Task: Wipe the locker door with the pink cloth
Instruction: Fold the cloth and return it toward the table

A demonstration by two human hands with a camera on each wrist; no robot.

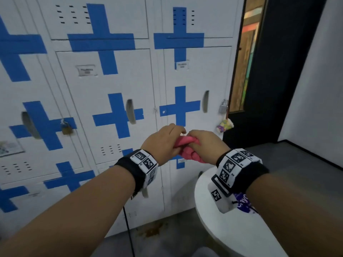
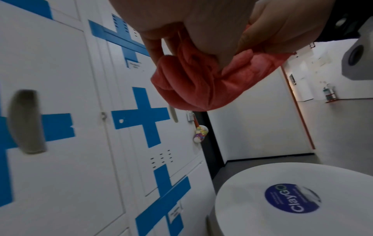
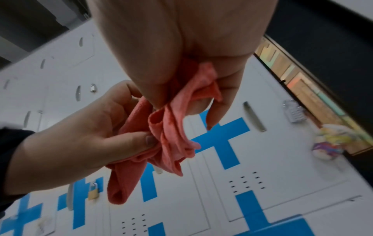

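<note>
Locker door (image 1: 196, 76) of white painted metal, marked with a blue taped cross and fitted with a recessed grey handle, stands shut directly ahead as one panel in a wall of matching lockers; it looks stiff and smooth, so a wipe should glide over it and catch only at the tape edges and the handle recess. Low to the right, a round white table (image 1: 204, 193) stands close to the lockers. In front of the door, clear of it, the left hand (image 1: 163, 143) and the right hand (image 1: 206, 145) meet around the soft pink microfibre cloth (image 1: 187, 149). Both have their fingers curled into its folds, gathering it into a crumpled bunch with loose ends hanging below. Light and limp, it will probably need bundling into a palm-sized pad, held from behind.
</note>
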